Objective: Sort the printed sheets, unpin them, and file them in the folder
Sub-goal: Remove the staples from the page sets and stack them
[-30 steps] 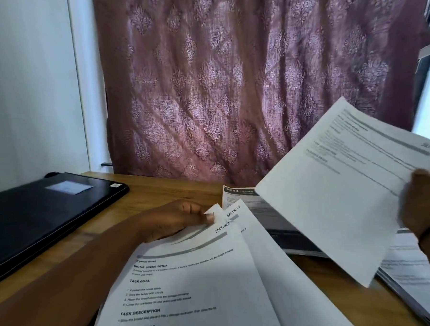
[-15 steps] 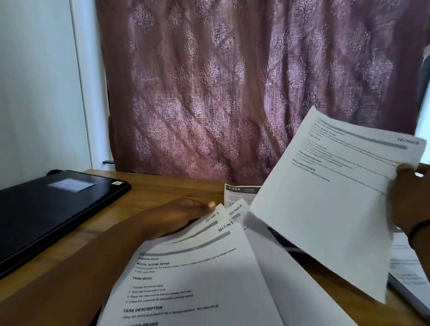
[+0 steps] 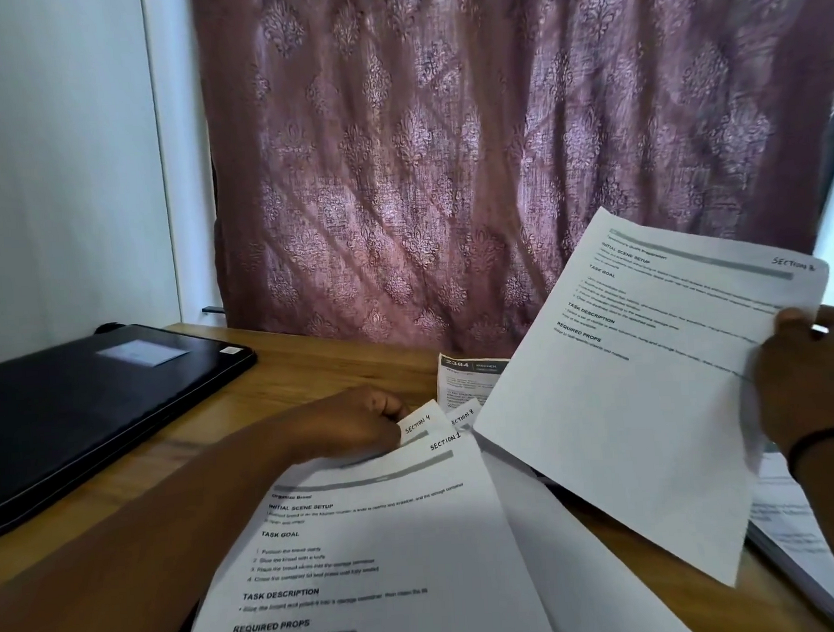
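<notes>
While left hand point(image 3: 358, 422) pinches fanned sheets point(image 3: 384, 549), right hand point(image 3: 814, 372) grips raised sheet point(image 3: 651, 390), heading tilted up-right.

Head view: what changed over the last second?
The right hand raised its loose sheet and tilted it toward the camera, bringing its handwritten section label into view at the top corner. The left hand fanned the stack: a Section 4 corner now shows beside Section 1 and Section 8. Both grips, the laptop and the desk are unchanged.
</notes>
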